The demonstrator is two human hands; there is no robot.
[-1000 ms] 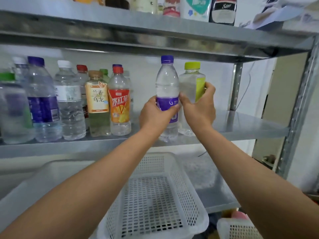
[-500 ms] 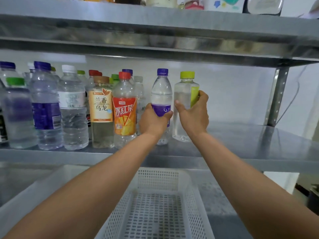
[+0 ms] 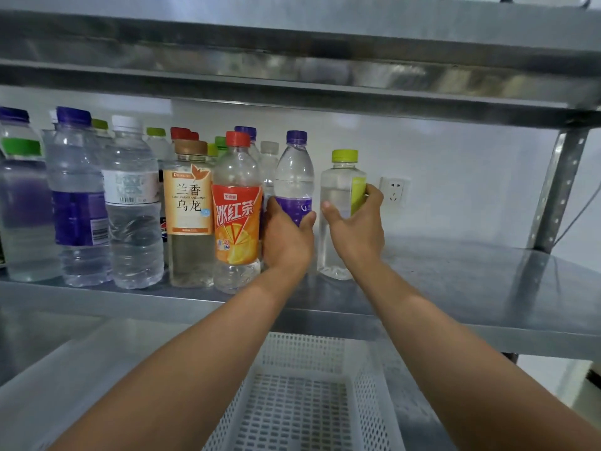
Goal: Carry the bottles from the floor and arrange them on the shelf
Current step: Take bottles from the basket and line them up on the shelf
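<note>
bottles (image 3: 136, 203) crowd shelf (image 3: 487, 288) left; basket (image 3: 302, 402) below, in front.

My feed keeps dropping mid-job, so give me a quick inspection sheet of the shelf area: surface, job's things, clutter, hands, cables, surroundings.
Surface: metal shelf, with a row of bottles on its left part.
Job's things: purple-capped bottle and yellow-green-capped bottle upright at the row's right end; iced tea bottle, oolong bottle and more bottles to their left.
Clutter: white basket on the level below.
Hands: left hand grips the purple-capped bottle; right hand grips the yellow-green-capped bottle.
Cables: thin cable right of the post.
Surroundings: wall socket behind; upper shelf above.
</note>
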